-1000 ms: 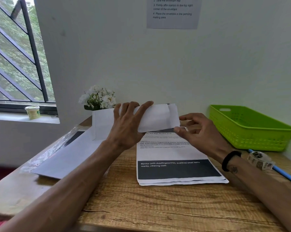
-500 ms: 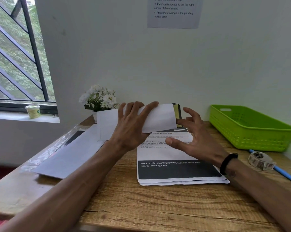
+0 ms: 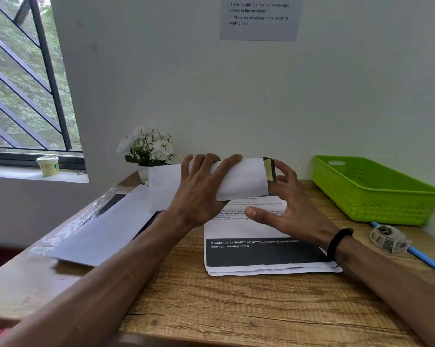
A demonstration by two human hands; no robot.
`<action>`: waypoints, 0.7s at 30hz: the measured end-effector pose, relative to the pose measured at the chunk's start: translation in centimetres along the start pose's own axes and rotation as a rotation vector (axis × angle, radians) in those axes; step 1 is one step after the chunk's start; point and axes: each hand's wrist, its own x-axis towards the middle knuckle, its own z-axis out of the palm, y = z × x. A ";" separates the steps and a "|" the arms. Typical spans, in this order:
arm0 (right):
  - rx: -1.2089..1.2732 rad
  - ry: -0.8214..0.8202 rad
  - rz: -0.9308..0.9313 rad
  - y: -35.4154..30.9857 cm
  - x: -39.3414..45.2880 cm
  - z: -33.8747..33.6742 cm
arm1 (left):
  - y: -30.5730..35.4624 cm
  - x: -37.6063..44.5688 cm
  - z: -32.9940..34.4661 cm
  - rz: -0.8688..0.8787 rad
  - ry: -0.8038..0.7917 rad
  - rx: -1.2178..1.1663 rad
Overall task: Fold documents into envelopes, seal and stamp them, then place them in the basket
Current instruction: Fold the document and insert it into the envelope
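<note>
White paper is what we hold: the envelope [image 3: 239,177] is up in the air over the stack of documents [image 3: 266,249]. Our left hand [image 3: 199,194] wraps its fingers around it. Our right hand [image 3: 289,209] has its fingers spread apart at the open end, where a folded page peeks out. We think the sealing, the stamp and the trip to the green basket [image 3: 376,194] are not done yet.

wooden table [image 3: 236,309], document stack [image 3: 261,256], green basket [image 3: 376,196]
</note>
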 end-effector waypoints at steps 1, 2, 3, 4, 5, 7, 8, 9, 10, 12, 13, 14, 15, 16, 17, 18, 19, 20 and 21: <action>0.006 -0.004 0.003 0.1 0.0 0.0 | 0.0 0.0 0.0 0.002 0.002 0.001; 0.013 -0.006 0.003 0.1 0.0 0.1 | 0.0 0.0 0.0 0.003 0.003 0.000; 0.024 -0.005 0.000 0.1 0.0 0.1 | 0.0 0.0 0.0 0.003 0.003 -0.003; 0.043 -0.001 -0.002 0.1 -0.1 0.1 | 0.1 0.0 0.0 0.002 0.004 -0.004; 0.077 0.004 0.002 0.0 -0.1 0.1 | 0.1 0.0 0.0 -0.001 0.006 -0.003; 0.188 0.015 0.023 -0.5 -0.1 0.0 | 0.2 0.1 -0.1 -0.004 0.016 -0.004; 0.252 0.026 0.018 -0.7 -0.1 0.1 | 0.3 0.1 -0.1 -0.004 0.021 -0.009; 0.313 0.038 0.007 -0.8 0.0 0.2 | 0.4 0.1 -0.2 0.000 0.022 -0.014; 0.369 0.053 0.007 -0.8 0.0 0.3 | 0.5 0.2 -0.2 0.006 0.021 -0.019; 0.464 0.106 0.057 -0.5 0.2 0.4 | 0.6 0.2 -0.2 0.020 0.019 -0.028; 0.509 0.133 0.091 -0.2 0.4 0.3 | 0.6 0.3 -0.2 0.024 0.015 -0.033; 0.557 0.150 0.118 0.1 0.5 0.2 | 0.7 0.3 -0.3 0.024 0.008 -0.039; 0.612 0.162 0.142 0.3 0.6 0.1 | 0.7 0.3 -0.4 0.021 -0.002 -0.046; 0.683 0.172 0.167 0.5 0.7 -0.1 | 0.7 0.4 -0.5 0.015 -0.014 -0.055; 0.761 0.183 0.192 0.6 0.7 -0.3 | 0.8 0.4 -0.7 0.009 -0.030 -0.066; 0.836 0.192 0.211 0.7 0.7 -0.5 | 1.0 0.5 -1.0 0.002 -0.047 -0.082; 0.901 0.199 0.226 0.8 0.7 -0.7 | 1.1 0.6 -1.3 -0.007 -0.065 -0.100; 0.958 0.204 0.240 0.7 0.7 -0.9 | 1.3 0.7 -1.5 -0.019 -0.077 -0.118; 1.002 0.204 0.250 0.8 0.7 -1.0 | 1.6 0.8 -1.9 -0.035 -0.082 -0.132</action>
